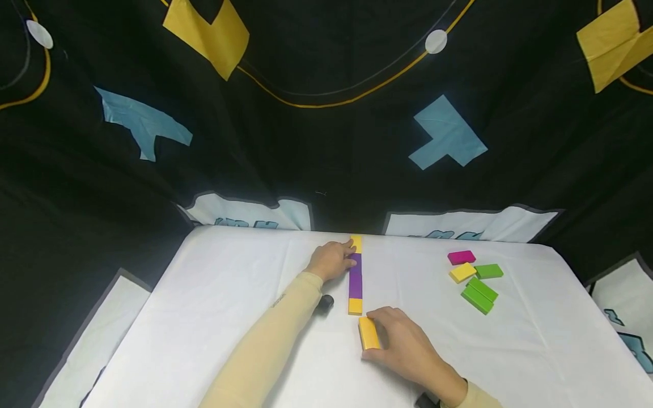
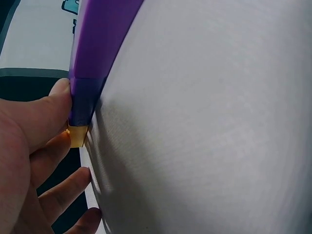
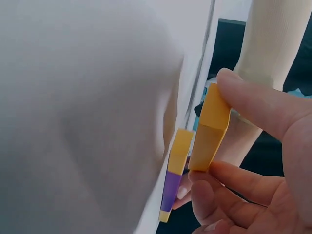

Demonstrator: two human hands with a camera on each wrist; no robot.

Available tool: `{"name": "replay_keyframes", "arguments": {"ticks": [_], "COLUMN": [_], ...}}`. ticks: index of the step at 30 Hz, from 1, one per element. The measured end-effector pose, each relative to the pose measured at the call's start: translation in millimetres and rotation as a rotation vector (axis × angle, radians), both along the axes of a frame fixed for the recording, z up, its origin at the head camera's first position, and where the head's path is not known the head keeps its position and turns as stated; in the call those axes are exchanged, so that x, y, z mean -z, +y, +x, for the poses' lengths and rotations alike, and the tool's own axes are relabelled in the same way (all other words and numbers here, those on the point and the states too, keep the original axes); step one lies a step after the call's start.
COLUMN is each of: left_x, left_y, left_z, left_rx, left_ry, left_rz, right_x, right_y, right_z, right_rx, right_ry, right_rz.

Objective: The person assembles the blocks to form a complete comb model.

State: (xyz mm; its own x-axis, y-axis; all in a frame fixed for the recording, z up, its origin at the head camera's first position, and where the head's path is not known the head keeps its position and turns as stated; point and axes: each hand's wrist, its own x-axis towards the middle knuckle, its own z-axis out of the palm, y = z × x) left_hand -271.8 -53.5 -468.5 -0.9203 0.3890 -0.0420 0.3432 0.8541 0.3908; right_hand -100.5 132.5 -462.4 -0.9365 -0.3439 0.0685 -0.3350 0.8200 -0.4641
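A straight row of blocks lies on the white table, with purple blocks [image 1: 355, 283] between a far yellow block [image 1: 357, 245] and a near yellow block [image 1: 355, 306]. My left hand [image 1: 330, 260] touches the left side of the row near its far end, fingers spread. In the left wrist view its thumb rests against a purple block [image 2: 100, 44] and a finger meets the yellow end block [image 2: 78, 136]. Just short of the near end, my right hand [image 1: 405, 343] pinches another yellow block [image 1: 369, 333] between thumb and fingers. In the right wrist view that block is apart from the row.
On the right of the table [image 1: 204, 317] lie loose blocks: a magenta block [image 1: 461, 257], a yellow block [image 1: 462, 273] and several green blocks [image 1: 479, 296]. A dark cloth [image 1: 326, 158] with coloured shapes hangs behind the table's far edge.
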Motion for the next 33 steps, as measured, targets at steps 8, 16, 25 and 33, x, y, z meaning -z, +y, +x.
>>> {"name": "replay_keyframes", "arguments": {"ticks": [8,16,25,33], "left_x": [0.7,1.7,1.8,0.9], "left_y": [-0.5,-0.1,0.3,0.1], "left_z": [0.2,-0.2,-0.1,0.0], "left_rx": [-0.001,-0.01,-0.017,-0.019], "left_ry": [0.001,-0.005,0.005,0.001], "left_rz": [0.007,0.003,0.004,-0.008], "right_x": [2.9,6.3,7.1,4.1], "right_y": [-9,-13,-18,-25], "right_z": [-0.8,-3.1,-6.4,-7.6], "right_rx": [-0.014,-0.053,-0.062,-0.041], "right_ry": [0.007,0.076,0.064,-0.009], "right_rz": [0.038,0.057,0.078,0.094]}}
